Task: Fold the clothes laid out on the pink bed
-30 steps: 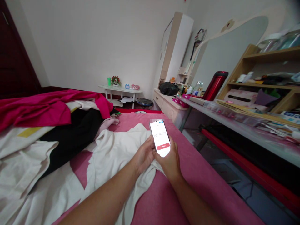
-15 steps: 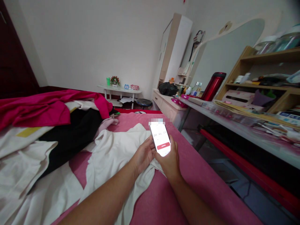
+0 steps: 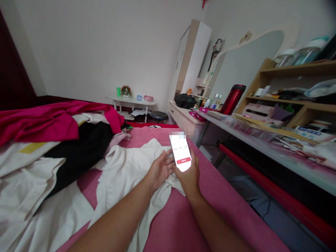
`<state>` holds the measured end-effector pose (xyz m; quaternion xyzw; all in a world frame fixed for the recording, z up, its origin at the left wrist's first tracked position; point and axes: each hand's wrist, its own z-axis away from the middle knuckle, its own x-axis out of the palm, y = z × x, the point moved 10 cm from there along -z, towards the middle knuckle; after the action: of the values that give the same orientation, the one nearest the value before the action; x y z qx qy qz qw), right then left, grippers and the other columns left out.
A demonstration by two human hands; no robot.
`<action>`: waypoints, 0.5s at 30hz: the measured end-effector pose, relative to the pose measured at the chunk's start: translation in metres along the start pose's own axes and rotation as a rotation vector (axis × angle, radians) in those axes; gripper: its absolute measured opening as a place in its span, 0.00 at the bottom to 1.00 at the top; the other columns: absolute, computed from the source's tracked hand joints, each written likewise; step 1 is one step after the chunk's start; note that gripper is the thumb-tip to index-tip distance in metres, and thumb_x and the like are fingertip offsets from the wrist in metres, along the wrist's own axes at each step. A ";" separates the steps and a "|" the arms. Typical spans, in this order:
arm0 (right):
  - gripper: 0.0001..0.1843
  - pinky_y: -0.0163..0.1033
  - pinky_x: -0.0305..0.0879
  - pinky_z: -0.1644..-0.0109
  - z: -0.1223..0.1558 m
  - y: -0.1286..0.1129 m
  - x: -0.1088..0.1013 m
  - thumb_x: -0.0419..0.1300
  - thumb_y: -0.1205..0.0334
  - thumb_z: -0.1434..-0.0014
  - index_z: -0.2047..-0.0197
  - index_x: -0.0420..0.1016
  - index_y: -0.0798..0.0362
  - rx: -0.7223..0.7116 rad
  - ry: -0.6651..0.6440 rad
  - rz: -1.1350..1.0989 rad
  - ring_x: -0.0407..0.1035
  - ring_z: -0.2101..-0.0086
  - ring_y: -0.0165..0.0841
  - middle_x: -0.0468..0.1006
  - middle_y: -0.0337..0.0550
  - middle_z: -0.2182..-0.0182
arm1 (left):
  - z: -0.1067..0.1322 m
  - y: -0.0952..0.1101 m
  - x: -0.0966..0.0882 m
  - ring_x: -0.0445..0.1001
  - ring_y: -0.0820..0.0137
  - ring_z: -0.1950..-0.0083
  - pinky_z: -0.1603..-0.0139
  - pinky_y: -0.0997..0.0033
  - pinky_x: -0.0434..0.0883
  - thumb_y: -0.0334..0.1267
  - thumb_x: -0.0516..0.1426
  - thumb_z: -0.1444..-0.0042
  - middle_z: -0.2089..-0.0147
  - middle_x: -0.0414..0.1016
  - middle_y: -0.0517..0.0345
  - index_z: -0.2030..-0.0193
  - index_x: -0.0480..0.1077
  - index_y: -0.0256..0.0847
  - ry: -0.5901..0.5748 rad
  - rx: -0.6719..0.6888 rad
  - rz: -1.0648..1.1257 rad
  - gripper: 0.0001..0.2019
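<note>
A smartphone (image 3: 181, 154) with a bright white screen, timer digits and a red bar is held upright, its top blurred out. My right hand (image 3: 189, 175) is wrapped round its lower end and right edge. Beside the phone's left edge, my left hand (image 3: 160, 169) is half turned up with its fingers apart and extended; the fingertips come close to the phone, and whether they touch it is hard to tell. Under both hands a white garment (image 3: 126, 164) lies spread and wrinkled on the pink bed cover (image 3: 173, 224).
On the left, a pile holds a magenta garment (image 3: 52, 117), a black garment (image 3: 84, 150) and white cloth (image 3: 28, 182). A desk (image 3: 252, 143) runs along the right, bearing a red thermos (image 3: 233, 99) and a wooden shelf (image 3: 294, 68). A low table (image 3: 131, 99) stands by the far wall.
My left hand has opened and moved slightly away from the phone. The phone has shifted slightly right, still in my right hand, and its timer has advanced. The view has turned slightly right.
</note>
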<state>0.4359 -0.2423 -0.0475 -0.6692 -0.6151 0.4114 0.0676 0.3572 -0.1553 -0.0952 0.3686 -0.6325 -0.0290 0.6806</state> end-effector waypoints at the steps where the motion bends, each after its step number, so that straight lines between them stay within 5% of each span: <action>1: 0.46 0.52 0.65 0.51 0.000 -0.002 -0.003 0.65 0.63 0.59 0.37 0.54 0.55 -0.012 0.019 -0.005 0.64 0.51 0.49 0.67 0.54 0.51 | 0.000 0.000 -0.001 0.77 0.65 0.57 0.57 0.67 0.72 0.48 0.48 0.35 0.52 0.75 0.45 0.39 0.61 0.38 -0.001 0.002 -0.001 0.23; 10: 0.47 0.53 0.63 0.46 0.011 -0.042 -0.039 0.64 0.65 0.57 0.35 0.51 0.52 -0.164 0.068 -0.038 0.61 0.47 0.47 0.65 0.54 0.47 | 0.002 0.001 -0.001 0.77 0.64 0.57 0.55 0.66 0.72 0.47 0.48 0.35 0.53 0.75 0.43 0.38 0.60 0.35 0.010 0.013 -0.055 0.24; 15: 0.48 0.51 0.60 0.42 -0.002 -0.072 -0.081 0.66 0.63 0.58 0.35 0.51 0.54 -0.189 0.045 -0.082 0.60 0.44 0.46 0.63 0.55 0.44 | 0.004 -0.001 -0.002 0.76 0.60 0.52 0.51 0.62 0.71 0.47 0.49 0.35 0.48 0.73 0.39 0.36 0.57 0.36 0.034 -0.008 -0.068 0.25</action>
<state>0.3892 -0.2959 0.0345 -0.6559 -0.6764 0.3333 0.0348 0.3539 -0.1563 -0.0979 0.3874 -0.6077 -0.0484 0.6915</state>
